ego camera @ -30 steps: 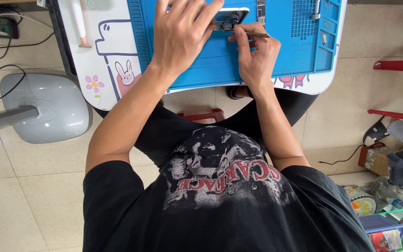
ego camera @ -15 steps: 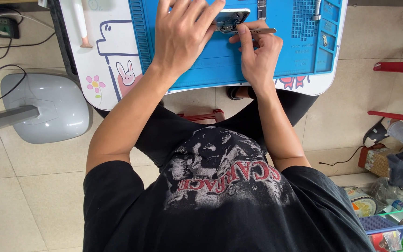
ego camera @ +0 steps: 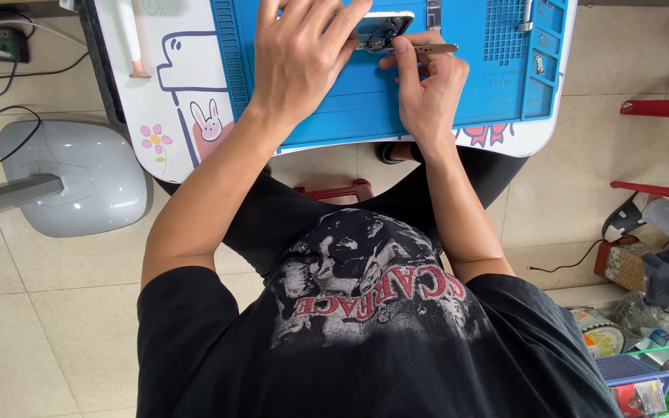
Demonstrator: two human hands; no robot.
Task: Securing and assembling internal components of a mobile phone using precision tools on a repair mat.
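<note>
Pressing left hand (ego camera: 300, 66) on phone (ego camera: 381, 29) | right hand (ego camera: 426, 89) pinching tool (ego camera: 427, 49)

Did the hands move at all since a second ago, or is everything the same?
Barely. The right hand drew its thin tool a little toward the opened phone, its tip now at the phone's edge. Nothing was picked up or let go. The left hand still lies over the phone, holding it on the blue mat, and the mat and the small white table stayed put.
</note>
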